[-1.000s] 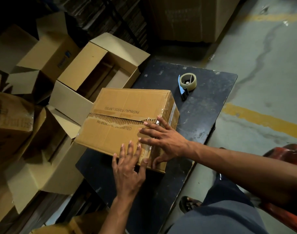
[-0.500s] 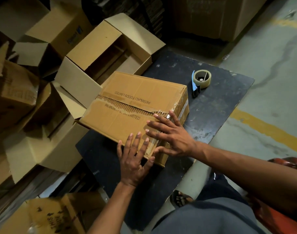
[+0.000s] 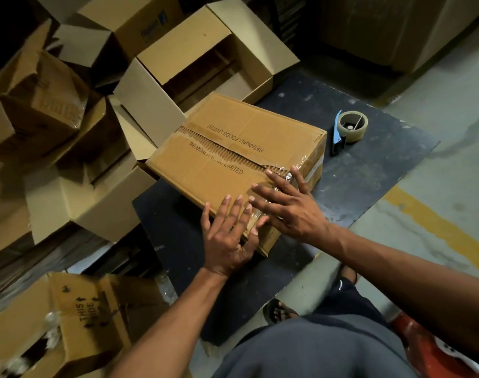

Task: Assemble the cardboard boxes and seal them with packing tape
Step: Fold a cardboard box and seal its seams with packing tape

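Note:
A closed brown cardboard box with printed lettering lies on a dark low table. Its two top flaps meet in a ragged seam, and clear tape covers the near right corner. My left hand lies flat with spread fingers over the box's near edge, pressing the tape. My right hand presses flat on the taped top next to it, fingers straight. A tape roll in a blue-handled dispenser sits on the table to the right of the box, apart from both hands.
Several open cardboard boxes crowd the left and back. A box marked "THIS SIDE" stands at the lower left. A large carton is at the back right. Concrete floor with a yellow line runs on the right.
The camera view has shifted, so the box sits further right in frame. Both hands stay flat on the taped near corner; the right hand has slid slightly along the tape.

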Motion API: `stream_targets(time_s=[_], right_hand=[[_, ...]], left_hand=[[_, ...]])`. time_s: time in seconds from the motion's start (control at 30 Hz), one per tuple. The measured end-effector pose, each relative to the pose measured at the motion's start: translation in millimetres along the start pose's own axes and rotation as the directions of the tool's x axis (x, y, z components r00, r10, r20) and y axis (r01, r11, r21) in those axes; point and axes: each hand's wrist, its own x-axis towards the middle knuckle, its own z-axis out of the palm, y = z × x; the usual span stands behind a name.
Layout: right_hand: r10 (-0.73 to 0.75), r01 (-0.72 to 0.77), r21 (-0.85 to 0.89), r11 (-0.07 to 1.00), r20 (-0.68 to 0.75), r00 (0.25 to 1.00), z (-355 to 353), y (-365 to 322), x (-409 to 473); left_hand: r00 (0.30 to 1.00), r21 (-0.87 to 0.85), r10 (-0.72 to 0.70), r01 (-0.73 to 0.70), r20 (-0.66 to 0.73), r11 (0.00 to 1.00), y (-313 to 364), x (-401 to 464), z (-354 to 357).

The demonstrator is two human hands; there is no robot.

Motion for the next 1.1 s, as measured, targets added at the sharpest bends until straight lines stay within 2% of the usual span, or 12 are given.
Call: stream_targets(time_s=[0.13,0.23,0.3,0.4,0.47,0.53,0.63,0.7,0.83,0.9,1.03,1.1], right_hand=[[0.031,-0.032,0.018,0.999,0.018,0.999,-18,-14,-1],[0.116,-0.118,0.12,0.986,0.021,0.993,-39,-12,17],[0.236,-0.24,0.183,0.953,0.048,0.971,-53,9,50],[0.43,-0.465,0.187,0.865,0.2,0.88,-66,51,116],[0.486,-0.534,0.143,0.833,0.274,0.83,-65,77,155],[0.518,-0.604,0.14,0.785,0.385,0.764,-56,103,184],[0.536,-0.685,0.11,0.721,0.537,0.651,-35,134,211],[0.527,-0.697,0.061,0.715,0.607,0.594,-20,149,221],[0.444,-0.635,0.017,0.772,0.701,0.558,13,169,230],[0.384,-0.627,0.087,0.775,0.722,0.575,17,165,232],[0.345,-0.7,0.235,0.675,0.738,0.58,-18,147,241],[0.377,-0.756,0.318,0.573,0.717,0.587,-52,153,255]], left_hand=[[0.995,-0.124,-0.088,0.082,-0.039,0.989,2,5,-10],[0.937,-0.256,-0.333,0.298,-0.104,0.92,-9,27,-23],[0.771,-0.346,-0.633,0.576,-0.071,0.74,-18,56,-36],[0.391,-0.367,-0.915,0.869,0.1,0.331,-44,94,-44],[0.222,-0.4,-0.958,0.906,0.179,0.135,-62,111,-44],[0.097,-0.437,-0.964,0.899,0.248,-0.022,-76,122,-41],[-0.115,-0.48,-0.925,0.828,0.362,-0.291,-80,133,-46],[-0.22,-0.514,-0.892,0.751,0.396,-0.414,-77,133,-51],[-0.291,-0.516,-0.858,0.701,0.424,-0.493,-57,131,-50],[-0.28,-0.514,-0.839,0.686,0.466,-0.515,-43,135,-48],[-0.29,-0.56,-0.856,0.659,0.427,-0.503,-22,149,-56],[-0.233,-0.631,-0.909,0.659,0.346,-0.409,-17,164,-67]])
